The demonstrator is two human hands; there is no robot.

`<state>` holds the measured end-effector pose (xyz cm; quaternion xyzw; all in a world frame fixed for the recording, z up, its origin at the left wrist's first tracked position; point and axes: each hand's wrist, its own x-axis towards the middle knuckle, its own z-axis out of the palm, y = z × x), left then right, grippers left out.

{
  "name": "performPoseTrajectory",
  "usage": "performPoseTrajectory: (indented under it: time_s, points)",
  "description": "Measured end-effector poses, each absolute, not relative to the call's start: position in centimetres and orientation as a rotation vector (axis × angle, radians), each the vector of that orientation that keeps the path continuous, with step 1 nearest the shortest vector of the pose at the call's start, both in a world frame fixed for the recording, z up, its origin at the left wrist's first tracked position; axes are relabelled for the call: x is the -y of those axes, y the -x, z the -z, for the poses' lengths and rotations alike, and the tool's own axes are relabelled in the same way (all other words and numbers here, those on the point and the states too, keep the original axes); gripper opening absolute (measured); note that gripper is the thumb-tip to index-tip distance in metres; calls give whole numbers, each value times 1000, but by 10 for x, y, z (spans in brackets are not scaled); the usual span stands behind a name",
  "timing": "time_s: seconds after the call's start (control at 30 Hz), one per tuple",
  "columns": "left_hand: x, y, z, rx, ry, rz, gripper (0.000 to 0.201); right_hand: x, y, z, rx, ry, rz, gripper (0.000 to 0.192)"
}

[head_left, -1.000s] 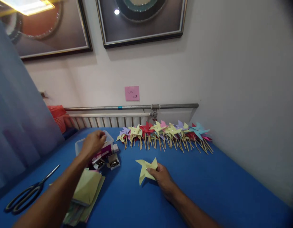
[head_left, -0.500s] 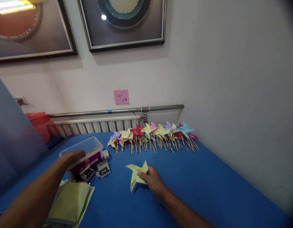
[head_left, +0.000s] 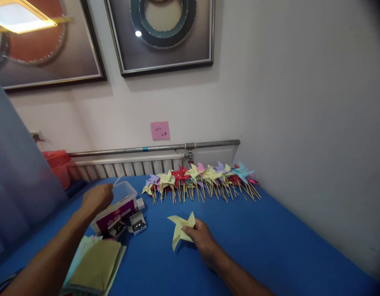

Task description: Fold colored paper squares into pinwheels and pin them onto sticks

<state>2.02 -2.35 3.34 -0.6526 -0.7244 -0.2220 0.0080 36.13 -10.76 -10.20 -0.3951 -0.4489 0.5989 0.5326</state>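
Note:
Above the clear plastic box (head_left: 123, 188) on the left, my left hand (head_left: 98, 199) is closed around a thin wooden stick (head_left: 118, 179), whose tip juts out past the fingers. More sticks lie in the box. Over the middle of the table, my right hand (head_left: 202, 240) pinches a pale yellow paper pinwheel (head_left: 178, 230), thumb near its centre. No stick shows on that pinwheel. Two small open cartons of dark metal pins, one carton (head_left: 137, 224) and another carton (head_left: 116, 227), stand beside the box. A stack of coloured paper (head_left: 96, 263) lies below them.
Finished pinwheels on sticks (head_left: 196, 176) lie in a long row along the back of the blue table (head_left: 239, 246). Behind are a radiator (head_left: 116, 166) and a metal pipe (head_left: 165, 147). A red basket (head_left: 59, 166) stands at the far left, near a blue curtain (head_left: 17, 176).
My left hand has come up out of the box with a stick in it. My right hand still holds the yellow pinwheel in nearly the same place. The view has tilted slightly upward.

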Motion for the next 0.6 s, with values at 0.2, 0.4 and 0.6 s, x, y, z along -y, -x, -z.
performPoseTrajectory:
  time_s: [0.2,0.4,0.6]
  points:
    - [63,-125,16,2314,2471,1504,28,114,-361,95,1016,925,-1451,29]
    - [75,-175,91,2200,2550,1672,16,108,-362,105,954,995,-1421,36]
    - [77,-172,97,2268,2624,1421,22,96,-363,119,846,1047,-1436,45]
